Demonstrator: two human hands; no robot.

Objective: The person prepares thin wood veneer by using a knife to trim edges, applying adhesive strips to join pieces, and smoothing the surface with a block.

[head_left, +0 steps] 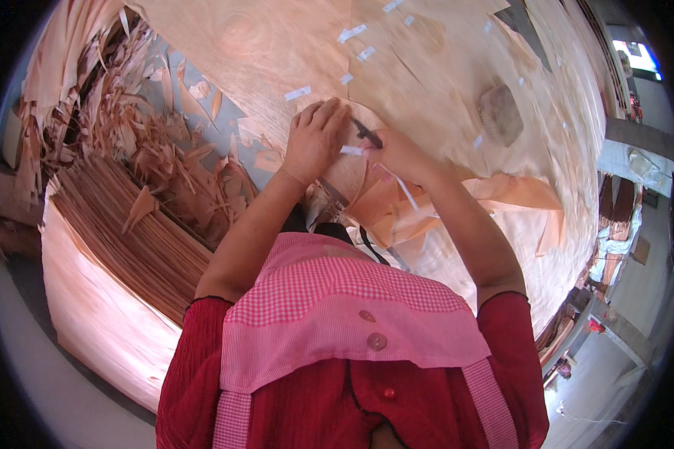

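My left hand (318, 138) lies on the pale wood veneer sheet (277, 45), its fingers stretched out and bent a little over the surface. Just right of it, my right hand (401, 156) is closed around a small black knife (368, 135), whose tip points up and left toward the left fingers. A narrow white tape strip (404, 191) hangs below the right hand. Between the hands, a short white tape piece (352, 150) sits on the veneer. Under the right wrist, a torn orange-brown veneer piece (397, 209) curls up. The fingers partly hide the knife.
White tape patches (352, 33) dot the large sheet, and a dark oval patch (500, 115) shows at its right. To the left stand a thick veneer stack (120, 217) and a heap of torn veneer scraps (165, 157). Further veneer stacks (618, 198) lie far right.
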